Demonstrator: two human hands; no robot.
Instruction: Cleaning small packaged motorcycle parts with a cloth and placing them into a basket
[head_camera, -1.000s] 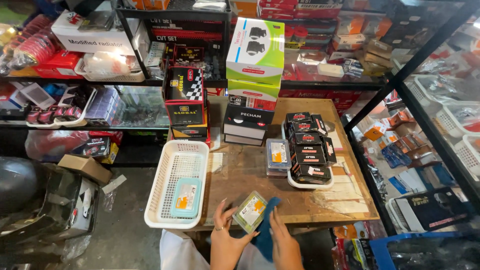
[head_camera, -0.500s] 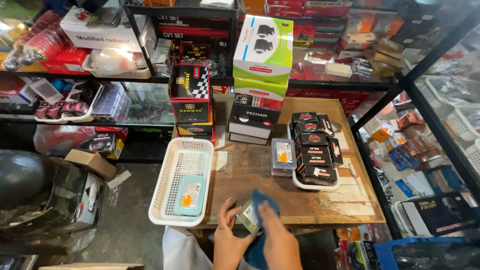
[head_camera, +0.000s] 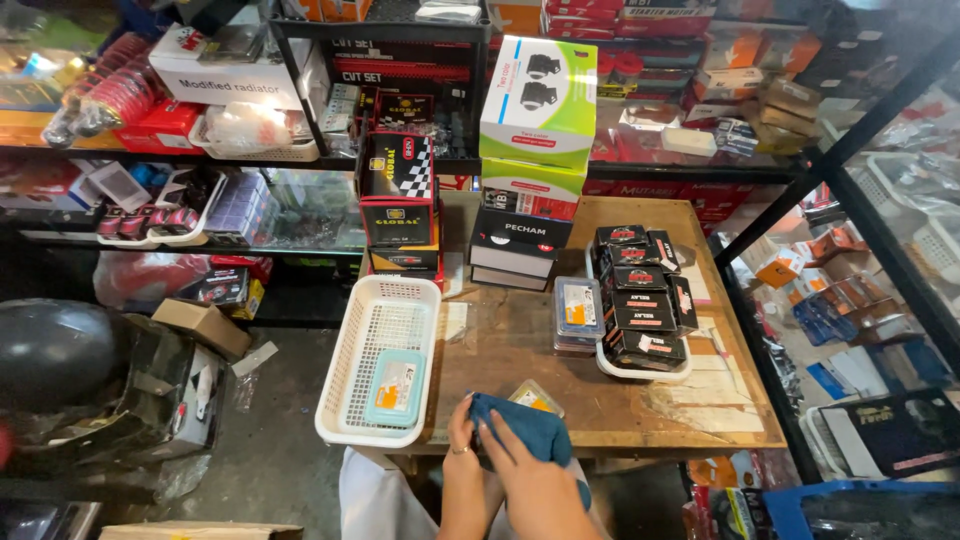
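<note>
Head view, looking down on a wooden tabletop (head_camera: 660, 410) in a parts shop. Both hands work at the near edge. The right hand (head_camera: 535, 480) lies flat, fingers pressed together, on a blue cloth (head_camera: 525, 430), pinning it over a small clear-wrapped packet (head_camera: 538, 397). Only the packet's far corner, with its yellow insert, shows beyond the cloth; its long axis appears to run diagonally, from near-left to far-right, though most of it is hidden. The left hand (head_camera: 462, 440) sits just left of the cloth, fingers curled against the covered edge of the packet; whether it pinches the packet or only steadies it cannot be told. The packet thus lies directly ahead of both hands, under the right one and touching the left, so neither has to reach.

To the left, just beside the left hand, a white basket (head_camera: 350, 400) overhangs the tabletop edge and holds one similar flat packet (head_camera: 393, 388). Farther back and to the right, a short stack of clear packets (head_camera: 578, 312) stands beside a white tray (head_camera: 640, 372) piled with black boxes (head_camera: 640, 300). Stacked cartons (head_camera: 525, 190) line the far edge.
</note>
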